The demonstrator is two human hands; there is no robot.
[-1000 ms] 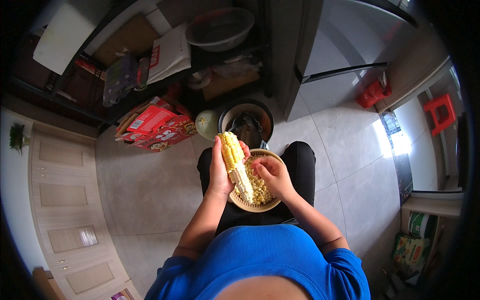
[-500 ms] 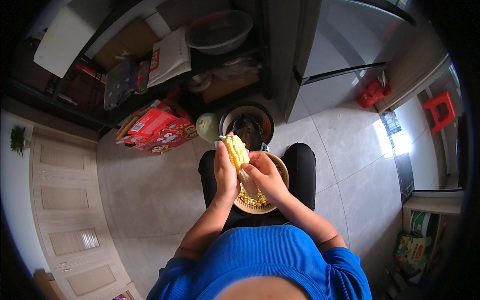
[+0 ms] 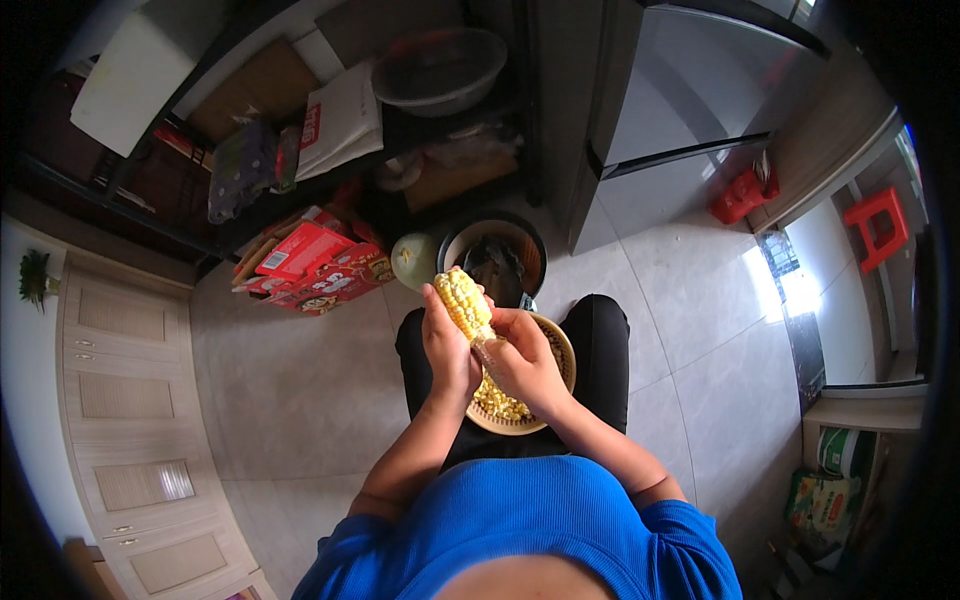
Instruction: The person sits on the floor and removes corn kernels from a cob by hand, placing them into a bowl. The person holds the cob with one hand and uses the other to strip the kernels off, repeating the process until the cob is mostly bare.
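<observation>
— Corn, was it? Where did it sit?

— Corn cob (image 3: 464, 303), yes, just above the middle of the frame, standing tilted over the person's lap, its yellow top end pointing toward the upper left. The left hand (image 3: 447, 350) was clenched around its lower part from the left side.

— And the other hand?

— The right hand (image 3: 522, 358) pressed against the cob's lower right side, fingers curled onto it, touching the left hand. Whether it gripped the cob fully or only pushed at the kernels, I could not tell.

— What lay under them?

— A round shallow bowl (image 3: 562, 345) rested on the lap, partly hidden by the right hand, with loose corn kernels (image 3: 496, 403) heaped in it below the hands.

— Beyond that?

— Just above the cob stood a dark pot (image 3: 494, 250) on the tiled floor (image 3: 300, 400), with a pale round thing, perhaps a melon (image 3: 414, 260), touching its left side. Red cartons (image 3: 310, 265) lay left of that. A large basin (image 3: 440, 70) sat on a shelf at the top of the frame, and a red stool (image 3: 880, 225) stood at the far right.
</observation>
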